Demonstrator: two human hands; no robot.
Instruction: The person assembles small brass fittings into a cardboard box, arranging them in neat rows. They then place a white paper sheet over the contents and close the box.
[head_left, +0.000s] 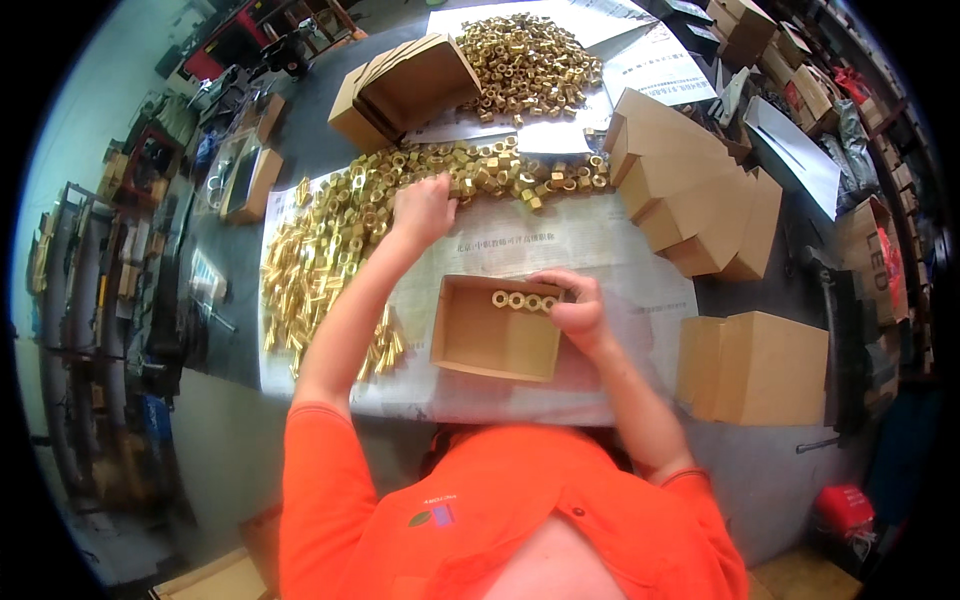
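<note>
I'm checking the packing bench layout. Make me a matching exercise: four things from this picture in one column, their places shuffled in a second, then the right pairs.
Things:
1. left hand
2. right hand
3. open cardboard box
4. closed cardboard box

Places:
A. on the newspaper, in front of the person
B. at the open box's far right corner, by a row of brass nuts
C. on the loose brass nut pile
D. table's right edge

Pairs: 1-C, 2-B, 3-A, 4-D

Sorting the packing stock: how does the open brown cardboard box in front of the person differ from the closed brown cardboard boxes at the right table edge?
The open brown cardboard box lies flat with its top open; the closed brown cardboard boxes are shut. The open box holds a short row of brass hex nuts under the right hand; the closed ones show no contents. Both are plain brown cardboard.
</note>
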